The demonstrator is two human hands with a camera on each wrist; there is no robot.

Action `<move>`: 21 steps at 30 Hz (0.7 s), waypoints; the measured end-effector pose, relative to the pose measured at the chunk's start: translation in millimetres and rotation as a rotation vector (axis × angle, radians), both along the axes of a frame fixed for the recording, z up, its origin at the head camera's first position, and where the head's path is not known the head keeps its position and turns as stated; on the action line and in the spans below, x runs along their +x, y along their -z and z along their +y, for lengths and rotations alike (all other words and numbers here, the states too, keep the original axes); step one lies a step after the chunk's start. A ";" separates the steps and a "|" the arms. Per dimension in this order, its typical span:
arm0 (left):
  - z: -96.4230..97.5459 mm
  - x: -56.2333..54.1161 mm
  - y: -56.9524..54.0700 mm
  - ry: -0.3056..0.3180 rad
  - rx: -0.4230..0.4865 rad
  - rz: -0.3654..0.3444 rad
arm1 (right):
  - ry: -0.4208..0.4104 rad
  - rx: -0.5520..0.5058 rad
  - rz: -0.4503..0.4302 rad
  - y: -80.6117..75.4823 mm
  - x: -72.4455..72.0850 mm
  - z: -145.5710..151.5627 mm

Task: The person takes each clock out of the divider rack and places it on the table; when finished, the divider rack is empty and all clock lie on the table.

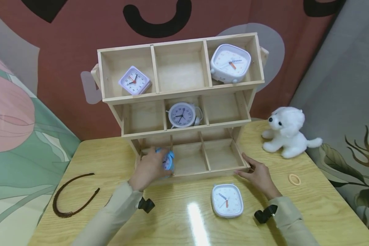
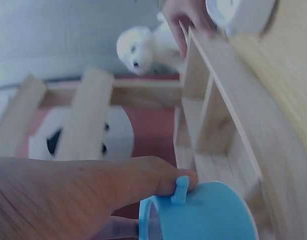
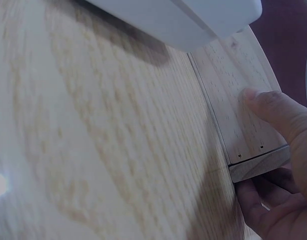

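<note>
A three-tier wooden shelf (image 1: 190, 175) with three compartments per tier stands on the table. My left hand (image 1: 151, 167) grips a round blue alarm clock (image 1: 169, 160) at the bottom tier's left compartment; its blue casing (image 2: 208, 212) shows close up in the left wrist view, with my thumb along its top. With thumb and fingers, my right hand (image 1: 259, 176) holds the bottom tier's front right corner; the right wrist view shows the thumb on the wooden front board (image 3: 233, 85). A white square clock (image 1: 227, 201) lies face up on the table in front of the shelf.
The top tier holds a lilac square clock (image 1: 134, 81) at left and a white clock (image 1: 231, 63) at right. A round lilac alarm clock (image 1: 182, 115) sits mid-tier. On the table are a brown headband (image 1: 57, 201), a white plush dog (image 1: 287, 131) and a beige ring (image 1: 294, 179).
</note>
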State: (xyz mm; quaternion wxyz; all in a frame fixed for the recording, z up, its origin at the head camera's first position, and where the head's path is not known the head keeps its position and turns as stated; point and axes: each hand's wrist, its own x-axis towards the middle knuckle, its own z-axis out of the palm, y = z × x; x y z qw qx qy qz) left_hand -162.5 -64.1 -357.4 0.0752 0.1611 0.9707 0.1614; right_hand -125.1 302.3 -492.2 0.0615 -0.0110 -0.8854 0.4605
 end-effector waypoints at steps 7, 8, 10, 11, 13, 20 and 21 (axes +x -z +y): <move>16.0 37.2 -3.9 0.151 0.014 0.101 | -0.012 -0.008 -0.005 1.3 -1.3 0.0; 17.8 42.5 -3.4 0.173 0.014 0.113 | -0.012 -0.007 -0.003 1.2 -1.2 0.1; 21.6 52.8 -2.0 0.207 0.013 0.113 | -0.011 -0.004 0.001 0.9 -1.1 0.2; 23.3 57.6 -0.6 0.227 0.010 0.118 | -0.010 -0.004 0.003 0.7 -1.0 0.1; 26.5 66.4 3.5 0.267 -0.005 0.127 | -0.008 0.002 0.004 0.5 -1.1 0.2; 37.6 86.2 29.0 0.287 -0.065 0.069 | -0.007 -0.002 -0.001 -0.1 -0.9 -1.0; 39.1 87.8 33.1 0.282 -0.078 0.065 | -0.009 -0.007 -0.003 -0.1 -0.6 -1.4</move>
